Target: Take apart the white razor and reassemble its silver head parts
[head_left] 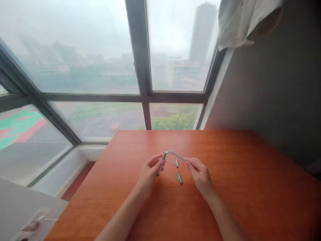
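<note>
My right hand (199, 172) pinches the end of a slim white-and-grey razor handle (175, 154) and holds it just above the orange wooden table (238, 187). My left hand (149, 170) has its fingertips closed on the handle's other, metal head end. Two small teal-and-grey blade cartridges lie on the table between my hands: one (176, 163) under the handle, the other (180, 177) a little nearer me.
A large window (140, 67) with dark frames fills the far side, beyond the table's far edge. A dark wall runs along the right. A pale cloth (240, 23) hangs at the top right. A grey surface with blurred objects (32, 224) sits at the lower left.
</note>
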Demonstrator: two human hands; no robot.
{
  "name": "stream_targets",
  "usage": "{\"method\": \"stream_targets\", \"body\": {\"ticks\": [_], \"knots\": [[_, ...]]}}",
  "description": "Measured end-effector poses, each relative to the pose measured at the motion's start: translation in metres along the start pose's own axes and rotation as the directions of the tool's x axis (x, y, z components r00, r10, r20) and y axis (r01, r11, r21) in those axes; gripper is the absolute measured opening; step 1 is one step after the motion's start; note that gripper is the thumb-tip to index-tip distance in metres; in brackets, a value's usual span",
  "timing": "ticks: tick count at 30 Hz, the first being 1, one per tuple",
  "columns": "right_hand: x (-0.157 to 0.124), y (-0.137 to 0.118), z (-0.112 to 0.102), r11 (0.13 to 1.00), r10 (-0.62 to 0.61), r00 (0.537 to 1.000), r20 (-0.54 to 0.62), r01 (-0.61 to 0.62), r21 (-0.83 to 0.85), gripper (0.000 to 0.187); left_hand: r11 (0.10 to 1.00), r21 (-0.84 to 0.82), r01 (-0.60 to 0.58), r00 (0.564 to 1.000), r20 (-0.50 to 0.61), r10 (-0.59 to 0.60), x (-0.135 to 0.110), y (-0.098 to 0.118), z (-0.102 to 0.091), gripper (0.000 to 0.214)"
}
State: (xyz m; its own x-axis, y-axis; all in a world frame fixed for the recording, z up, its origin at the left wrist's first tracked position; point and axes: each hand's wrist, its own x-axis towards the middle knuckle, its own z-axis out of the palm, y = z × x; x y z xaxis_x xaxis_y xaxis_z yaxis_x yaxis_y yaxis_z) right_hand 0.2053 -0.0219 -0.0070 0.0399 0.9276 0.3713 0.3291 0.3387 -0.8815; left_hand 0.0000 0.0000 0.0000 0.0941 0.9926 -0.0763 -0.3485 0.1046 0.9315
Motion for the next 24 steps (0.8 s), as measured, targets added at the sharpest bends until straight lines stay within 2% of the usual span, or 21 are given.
{"method": "stream_targets", "body": {"ticks": [17,24], "knots": [[-0.0012,0.0045,0.0004,0.996,-0.065,0.998,-0.013,0.064,-0.066,0.022,0.998,-0.068,0.004,1.0,0.024,-0.003,0.0015,-0.0037,-0.0015,0.031],[-0.0016,0.0027,-0.0008,0.993,-0.081,0.997,-0.001,0.08,-0.085,0.023,0.998,-0.063,0.017,1.0,0.001,-0.017,0.0015,-0.0016,-0.0001,0.033]]}}
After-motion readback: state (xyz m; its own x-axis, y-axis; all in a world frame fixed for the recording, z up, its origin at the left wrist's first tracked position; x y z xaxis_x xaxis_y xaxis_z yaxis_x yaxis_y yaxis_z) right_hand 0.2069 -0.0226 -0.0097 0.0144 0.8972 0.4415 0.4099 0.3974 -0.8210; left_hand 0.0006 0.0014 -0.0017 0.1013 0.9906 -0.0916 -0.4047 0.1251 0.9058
